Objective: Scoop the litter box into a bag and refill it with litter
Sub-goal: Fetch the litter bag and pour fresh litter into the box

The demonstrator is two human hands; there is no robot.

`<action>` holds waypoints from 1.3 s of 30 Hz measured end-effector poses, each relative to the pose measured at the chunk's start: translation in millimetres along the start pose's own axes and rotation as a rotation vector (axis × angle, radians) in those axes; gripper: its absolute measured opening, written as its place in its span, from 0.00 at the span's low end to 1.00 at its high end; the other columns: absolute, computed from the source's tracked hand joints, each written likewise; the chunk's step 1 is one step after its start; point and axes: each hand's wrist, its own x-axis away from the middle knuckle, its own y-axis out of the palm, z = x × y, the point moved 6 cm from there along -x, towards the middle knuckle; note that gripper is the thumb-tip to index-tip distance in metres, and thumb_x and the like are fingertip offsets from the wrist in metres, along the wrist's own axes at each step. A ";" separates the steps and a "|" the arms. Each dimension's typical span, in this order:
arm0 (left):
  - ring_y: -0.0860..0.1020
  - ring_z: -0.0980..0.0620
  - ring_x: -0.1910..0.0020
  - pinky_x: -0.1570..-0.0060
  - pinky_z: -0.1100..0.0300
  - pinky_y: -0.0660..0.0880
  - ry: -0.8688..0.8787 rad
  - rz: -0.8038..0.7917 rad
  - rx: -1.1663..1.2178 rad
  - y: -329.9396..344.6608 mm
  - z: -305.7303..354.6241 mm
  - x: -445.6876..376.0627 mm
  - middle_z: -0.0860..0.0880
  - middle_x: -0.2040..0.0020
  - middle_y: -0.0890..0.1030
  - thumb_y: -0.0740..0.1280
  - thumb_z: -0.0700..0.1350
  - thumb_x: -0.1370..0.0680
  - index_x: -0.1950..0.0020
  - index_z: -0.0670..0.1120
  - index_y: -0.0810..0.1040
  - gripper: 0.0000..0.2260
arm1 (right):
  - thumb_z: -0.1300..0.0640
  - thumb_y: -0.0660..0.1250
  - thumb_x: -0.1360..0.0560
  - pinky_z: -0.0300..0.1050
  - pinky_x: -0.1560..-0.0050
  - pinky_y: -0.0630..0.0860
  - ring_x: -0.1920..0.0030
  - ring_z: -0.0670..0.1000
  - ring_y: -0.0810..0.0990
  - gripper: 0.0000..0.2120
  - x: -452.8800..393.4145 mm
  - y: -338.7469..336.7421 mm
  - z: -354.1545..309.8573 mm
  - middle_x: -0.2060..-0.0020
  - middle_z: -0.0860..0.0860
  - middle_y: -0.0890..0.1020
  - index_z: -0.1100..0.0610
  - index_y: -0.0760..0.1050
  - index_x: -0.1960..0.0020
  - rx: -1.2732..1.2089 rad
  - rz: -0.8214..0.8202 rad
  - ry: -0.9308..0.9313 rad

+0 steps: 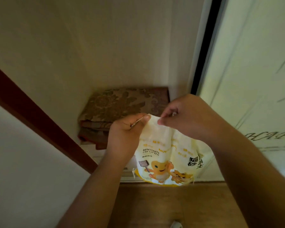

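A pale yellow bag of bentonite cat litter [166, 155], printed with cartoon cats and a scoop, stands upright in the lower middle of the head view. My left hand [125, 134] pinches the bag's top edge at its left corner. My right hand [186, 116] pinches the same top edge just to the right, thumb and finger closed on the plastic. The two hands are close together at the bag's top. No litter box or scoop shows in this view.
Folded brown patterned fabric [122, 106] lies in the corner behind the bag. A dark red wooden rail [39, 116] runs diagonally on the left. A white door with a dark edge [247, 79] stands at right. Brown wood surface [163, 204] lies below the bag.
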 end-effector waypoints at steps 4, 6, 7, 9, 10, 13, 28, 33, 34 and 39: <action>0.84 0.57 0.57 0.58 0.64 0.79 0.051 -0.067 0.008 32.3 7.8 -13.3 0.53 0.56 0.87 0.70 0.46 0.19 0.45 0.51 0.88 0.07 | 0.46 0.76 0.29 0.35 0.65 0.66 0.61 0.40 0.78 0.05 1.2 -20.8 20.9 0.65 0.40 0.80 0.44 0.84 0.61 0.019 0.034 0.018; 0.85 0.57 0.57 0.56 0.63 0.80 0.081 -0.107 -0.017 48.2 12.3 -20.8 0.56 0.57 0.87 0.71 0.47 0.20 0.47 0.54 0.88 0.06 | 0.47 0.76 0.28 0.34 0.66 0.66 0.63 0.40 0.77 0.07 3.0 -30.4 34.1 0.66 0.39 0.78 0.42 0.80 0.63 0.007 0.038 0.064; 0.84 0.59 0.58 0.56 0.64 0.80 0.098 -0.132 -0.038 56.4 14.5 -24.7 0.58 0.57 0.87 0.71 0.47 0.20 0.47 0.56 0.87 0.06 | 0.47 0.76 0.28 0.32 0.67 0.65 0.64 0.40 0.77 0.09 4.1 -34.7 41.5 0.66 0.39 0.78 0.41 0.79 0.64 -0.004 0.045 0.096; 0.83 0.62 0.58 0.57 0.66 0.78 0.131 -0.187 -0.071 73.2 16.2 -34.0 0.61 0.57 0.86 0.71 0.49 0.20 0.47 0.58 0.86 0.06 | 0.46 0.77 0.29 0.31 0.70 0.64 0.68 0.40 0.76 0.08 6.4 -42.3 57.9 0.68 0.40 0.76 0.42 0.80 0.63 -0.020 0.093 0.168; 0.83 0.63 0.58 0.57 0.67 0.78 0.144 -0.214 -0.080 81.7 16.3 -39.7 0.62 0.57 0.86 0.70 0.49 0.20 0.47 0.58 0.86 0.06 | 0.46 0.77 0.29 0.32 0.71 0.63 0.69 0.40 0.75 0.06 7.8 -45.3 65.6 0.69 0.41 0.76 0.44 0.82 0.62 -0.026 0.119 0.205; 0.82 0.65 0.57 0.60 0.72 0.77 0.184 -0.312 -0.118 104.7 15.8 -55.7 0.64 0.56 0.84 0.69 0.50 0.19 0.45 0.56 0.86 0.07 | 0.46 0.77 0.29 0.35 0.70 0.63 0.70 0.41 0.73 0.05 12.6 -48.7 83.4 0.70 0.43 0.75 0.47 0.85 0.58 -0.045 0.170 0.319; 0.84 0.53 0.58 0.57 0.50 0.83 0.323 -0.952 0.060 180.0 23.1 -72.7 0.51 0.58 0.86 0.68 0.51 0.18 0.52 0.52 0.87 0.09 | 0.45 0.75 0.27 0.37 0.67 0.66 0.68 0.42 0.73 0.05 81.8 -40.5 92.9 0.67 0.43 0.76 0.46 0.83 0.56 -0.031 0.583 0.828; 0.84 0.51 0.55 0.52 0.43 0.82 0.401 -1.090 0.123 212.3 26.4 -39.5 0.53 0.57 0.85 0.70 0.50 0.19 0.53 0.54 0.87 0.06 | 0.45 0.76 0.28 0.37 0.68 0.68 0.71 0.42 0.74 0.06 136.0 -27.7 90.1 0.69 0.45 0.77 0.46 0.82 0.59 -0.049 0.751 0.966; 0.84 0.53 0.55 0.51 0.43 0.82 0.398 -1.117 0.127 219.2 27.4 -30.6 0.55 0.57 0.86 0.71 0.49 0.19 0.53 0.56 0.87 0.06 | 0.45 0.76 0.28 0.37 0.68 0.67 0.71 0.41 0.74 0.07 147.1 -27.3 89.0 0.70 0.45 0.77 0.46 0.81 0.60 -0.051 0.766 0.987; 0.85 0.54 0.53 0.48 0.43 0.82 0.355 -1.261 0.126 255.9 28.6 19.8 0.57 0.55 0.87 0.71 0.49 0.20 0.50 0.58 0.87 0.05 | 0.47 0.75 0.27 0.35 0.68 0.65 0.70 0.41 0.74 0.05 203.0 -27.5 90.6 0.70 0.43 0.76 0.45 0.81 0.59 -0.067 0.812 1.095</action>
